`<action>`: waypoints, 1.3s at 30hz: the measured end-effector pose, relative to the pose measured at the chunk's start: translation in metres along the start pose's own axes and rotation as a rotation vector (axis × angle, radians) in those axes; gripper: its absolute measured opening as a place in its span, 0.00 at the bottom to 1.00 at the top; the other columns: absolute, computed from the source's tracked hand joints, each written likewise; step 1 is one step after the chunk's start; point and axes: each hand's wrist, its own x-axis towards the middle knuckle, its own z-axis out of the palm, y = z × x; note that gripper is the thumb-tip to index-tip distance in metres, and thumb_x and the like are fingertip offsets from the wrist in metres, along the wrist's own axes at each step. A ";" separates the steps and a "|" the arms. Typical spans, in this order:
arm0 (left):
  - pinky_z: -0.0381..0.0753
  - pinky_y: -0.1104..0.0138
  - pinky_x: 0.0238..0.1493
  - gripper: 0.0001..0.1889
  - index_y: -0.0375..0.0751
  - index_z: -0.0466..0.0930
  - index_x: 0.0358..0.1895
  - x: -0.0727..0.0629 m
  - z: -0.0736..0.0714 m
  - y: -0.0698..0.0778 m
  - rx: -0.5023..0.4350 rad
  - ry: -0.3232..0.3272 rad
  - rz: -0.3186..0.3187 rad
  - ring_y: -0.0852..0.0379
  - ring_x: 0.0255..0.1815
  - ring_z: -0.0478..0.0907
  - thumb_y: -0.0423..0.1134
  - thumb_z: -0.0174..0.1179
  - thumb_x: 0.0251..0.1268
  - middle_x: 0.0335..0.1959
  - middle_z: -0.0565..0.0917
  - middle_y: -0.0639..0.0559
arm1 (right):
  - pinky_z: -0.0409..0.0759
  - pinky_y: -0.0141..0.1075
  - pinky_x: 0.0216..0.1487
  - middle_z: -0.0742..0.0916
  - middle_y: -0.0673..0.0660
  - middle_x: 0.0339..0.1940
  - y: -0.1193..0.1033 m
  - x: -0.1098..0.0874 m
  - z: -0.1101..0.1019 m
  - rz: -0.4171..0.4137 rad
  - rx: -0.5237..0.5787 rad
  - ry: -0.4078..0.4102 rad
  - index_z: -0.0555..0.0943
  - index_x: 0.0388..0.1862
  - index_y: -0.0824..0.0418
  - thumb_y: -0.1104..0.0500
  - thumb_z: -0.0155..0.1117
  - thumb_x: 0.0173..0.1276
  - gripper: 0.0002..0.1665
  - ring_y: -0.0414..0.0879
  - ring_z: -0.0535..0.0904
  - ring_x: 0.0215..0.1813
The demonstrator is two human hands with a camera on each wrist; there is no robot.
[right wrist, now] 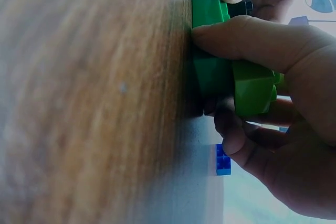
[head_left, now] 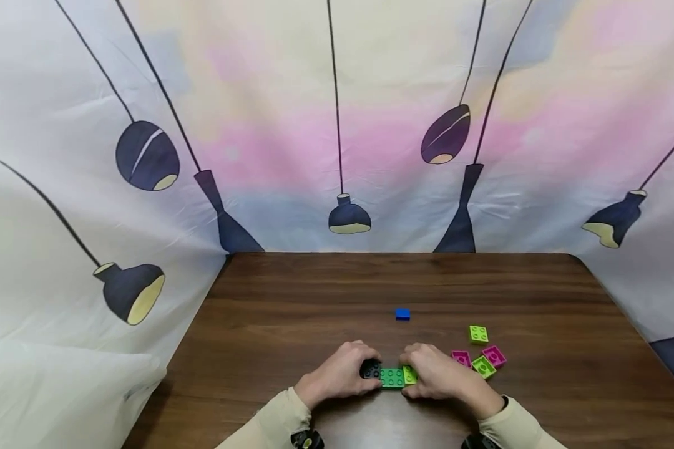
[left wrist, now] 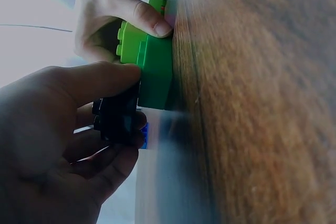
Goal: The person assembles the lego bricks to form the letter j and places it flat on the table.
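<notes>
Green plastic brick (head_left: pixel 392 378) sat studs-up on the dark wood-grain surface (head_left: pixel 292 299), btwn the person's two hands. L hand (head_left: pixel 345 371) was at its L end: grip clamped on a black brick (head_left: pixel 372 368), thumb on one side, fingers round the other. Black brick was right by the green brick's L end; couldn't tell from these angles if the two were actually joined. R hand (head_left: pixel 435 372) was at the green brick's R end: grip clamped on a stacked lime brick (head_left: pixel 409 375), which sat on top at that end, studs up. R thumb lay against the green brick's near side, fingers round the far side.

Blue brick (head_left: pixel 402 314) lay beyond the green brick, well apart & slightly R. Further R of the green brick, past the R hand, was a loose group of 4: studded lime brick (head_left: pixel 478 334) farthest back, lower lime brick (head_left: pixel 484 367) nearest, w/ magenta brick (head_left: pixel 461 358) on its L, pt. hidden by the R hand, & second magenta brick (head_left: pixel 494 356) on its R.

Pale sleeves (head_left: pixel 283 415) came in on the near side of the green brick; backdrop cloth (head_left: pixel 292 62) w/ printed dark lamps (head_left: pixel 349 215) hung well beyond it.
</notes>
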 end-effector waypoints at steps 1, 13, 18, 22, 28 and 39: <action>0.76 0.78 0.44 0.18 0.42 0.84 0.48 0.002 0.000 0.000 0.003 0.000 0.006 0.65 0.44 0.79 0.46 0.70 0.57 0.43 0.86 0.56 | 0.75 0.31 0.32 0.77 0.43 0.29 0.000 -0.001 -0.001 0.001 0.003 0.005 0.81 0.33 0.55 0.50 0.77 0.50 0.16 0.34 0.71 0.31; 0.76 0.79 0.44 0.18 0.41 0.84 0.48 0.004 0.003 0.003 -0.040 0.003 -0.007 0.65 0.44 0.79 0.45 0.71 0.56 0.42 0.86 0.55 | 0.73 0.29 0.31 0.76 0.42 0.29 0.000 -0.001 -0.001 0.018 0.036 -0.018 0.81 0.33 0.54 0.50 0.77 0.51 0.16 0.33 0.69 0.31; 0.75 0.79 0.43 0.18 0.41 0.84 0.48 0.003 0.004 0.003 -0.045 -0.006 -0.005 0.66 0.44 0.78 0.45 0.71 0.57 0.43 0.86 0.55 | 0.73 0.28 0.31 0.76 0.41 0.28 0.002 -0.001 0.002 0.026 0.033 -0.023 0.81 0.33 0.54 0.49 0.77 0.51 0.16 0.32 0.69 0.30; 0.75 0.79 0.43 0.18 0.41 0.84 0.48 0.005 0.004 0.003 -0.040 0.002 0.013 0.66 0.43 0.78 0.45 0.71 0.56 0.42 0.86 0.55 | 0.73 0.28 0.30 0.76 0.41 0.28 0.002 -0.002 0.003 0.020 0.024 -0.010 0.81 0.32 0.54 0.50 0.77 0.50 0.16 0.33 0.69 0.30; 0.76 0.78 0.44 0.18 0.41 0.84 0.47 0.005 0.006 0.002 -0.037 -0.001 0.021 0.65 0.44 0.79 0.45 0.71 0.56 0.42 0.86 0.55 | 0.72 0.27 0.29 0.75 0.42 0.28 0.001 -0.002 0.002 0.022 0.033 -0.019 0.81 0.33 0.55 0.50 0.77 0.50 0.16 0.32 0.68 0.29; 0.76 0.78 0.43 0.18 0.41 0.84 0.47 0.006 0.006 0.000 -0.049 -0.001 0.008 0.65 0.44 0.78 0.46 0.70 0.57 0.42 0.86 0.55 | 0.73 0.29 0.31 0.75 0.42 0.27 0.002 -0.001 0.002 0.029 0.014 -0.017 0.80 0.30 0.54 0.50 0.77 0.49 0.16 0.33 0.68 0.29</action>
